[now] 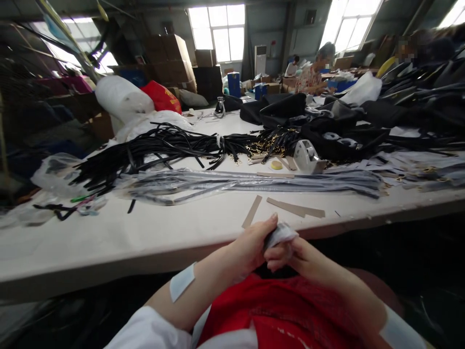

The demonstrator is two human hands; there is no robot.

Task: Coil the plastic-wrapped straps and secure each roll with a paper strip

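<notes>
1. At the near edge of the long white table, the bare left hand and the bare right hand are together, both closed around a small whitish, crumpled bundle with a dark part. What is inside, I cannot tell.

2. The bundle could slip if the fingers loosen, I think, because dark space lies below the front edge, toward six o'clock. The bright red apron would perhaps catch it.

3. Taking the hands as the clock's centre, one flat brown cardboard strip lies at eleven o'clock, and more flat brown pieces at one. They look light; a sweeping forearm could push them over the edge.

4. Across twelve o'clock lie long dark straps in clear plastic film. The loose film could catch on fingers. Behind it, the pile of thin black straps with gold-coloured clips could tangle if pulled.

5. Beyond, near one o'clock, the white tape dispenser might be knocked by a hurried reach.

6. For moving, the widest visible white surface is toward nine and ten o'clock. Toward two o'clock, the wrapped straps come nearer to the front edge, so the room is narrower.
</notes>
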